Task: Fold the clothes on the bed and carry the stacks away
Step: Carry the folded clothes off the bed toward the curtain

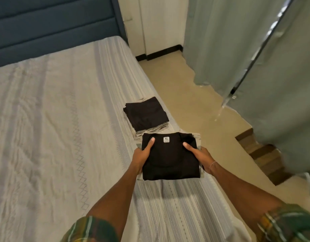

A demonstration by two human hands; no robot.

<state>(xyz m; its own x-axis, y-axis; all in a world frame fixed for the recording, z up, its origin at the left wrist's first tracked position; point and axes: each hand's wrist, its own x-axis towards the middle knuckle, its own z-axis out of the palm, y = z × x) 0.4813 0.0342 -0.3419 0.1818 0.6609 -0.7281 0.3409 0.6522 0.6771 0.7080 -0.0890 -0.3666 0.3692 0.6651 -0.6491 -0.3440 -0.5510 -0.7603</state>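
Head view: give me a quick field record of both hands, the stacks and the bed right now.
left hand: left hand grips the near stack's left side, thumb on top
right hand: right hand grips its right side, thumb on top
held stack: folded black T-shirt with a white XL label on top, pale folded cloth beneath
second stack: dark folded garment on pale folded clothes, untouched, further along the bed's edge
bed: pale woven bedspread, blue padded headboard
right of bed: pale green curtain

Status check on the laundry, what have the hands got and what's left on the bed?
Left hand and right hand grip the near stack, black XL shirt on top. Second folded stack sits beyond on the bed. Nothing blocking.
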